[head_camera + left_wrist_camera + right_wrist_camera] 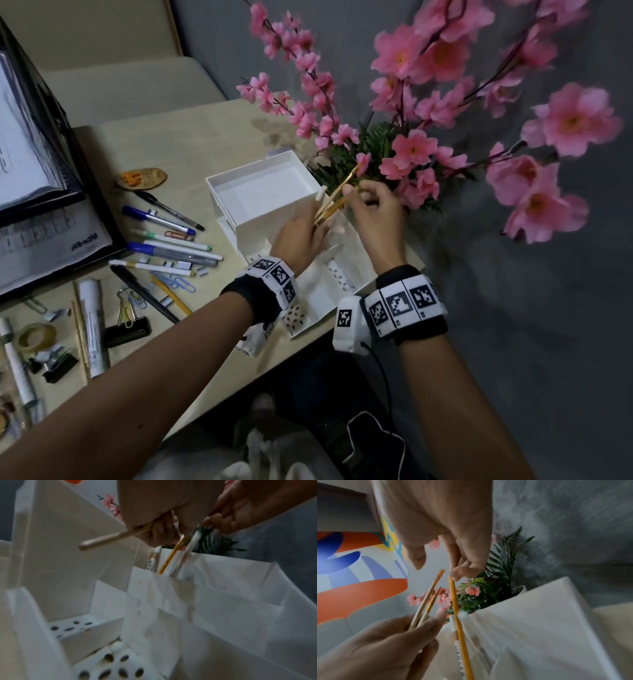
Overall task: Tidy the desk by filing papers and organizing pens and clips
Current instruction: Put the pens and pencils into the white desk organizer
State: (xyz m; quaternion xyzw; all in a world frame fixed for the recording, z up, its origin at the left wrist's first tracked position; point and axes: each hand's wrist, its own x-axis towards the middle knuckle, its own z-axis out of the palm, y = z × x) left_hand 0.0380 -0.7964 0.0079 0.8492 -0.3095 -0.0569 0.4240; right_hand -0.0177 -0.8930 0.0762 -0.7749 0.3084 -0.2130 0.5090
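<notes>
A white desk organizer (239, 174) stands at the desk's right end. My left hand (301, 233) grips a small bunch of gold and wooden pencils (337, 197) just above it, tips pointing up and right; in the right wrist view the bunch of pencils (426, 608) fans out of that fist (385, 642). My right hand (373, 209) pinches the top end of a yellow pencil (455, 608) that stands slanted in a tall compartment (223, 601). A white marker (152, 561) and a clear pen (188, 550) stand in the same compartment.
Loose pens (164, 219), paper clips (174, 281), a black binder clip (126, 329), white markers (92, 325) and a tape roll (36, 337) lie on the desk at left. A black folder of papers (34, 171) fills the far left. Pink artificial flowers (411, 147) crowd behind the organizer.
</notes>
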